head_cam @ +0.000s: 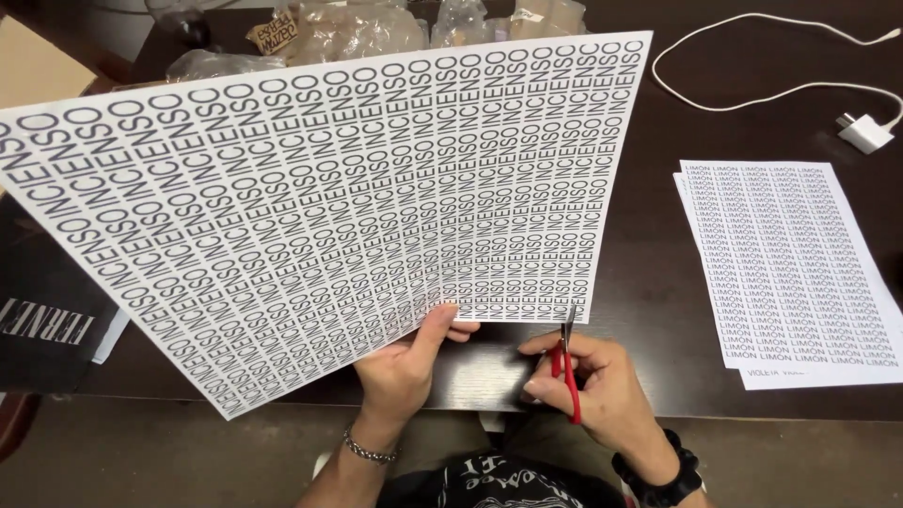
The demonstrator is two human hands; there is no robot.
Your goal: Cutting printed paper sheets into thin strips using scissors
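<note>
Left hand (404,367) pinches near edge of big sheet (320,207), thumb on top, held up over table (658,282) | right hand (602,386), fingers curled through red scissors (568,362), blades at sheet's near edge | progress: cut seems barely started, most rows uncut | stack (795,268) waits right | blade tips hard to make out; far bags (357,28) partly hidden

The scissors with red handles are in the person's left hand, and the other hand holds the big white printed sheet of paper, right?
Not quite. The head view shows the scissors with red handles in the right hand, blades at the sheet's lower edge. The left hand holds the big white printed sheet of paper.
</note>
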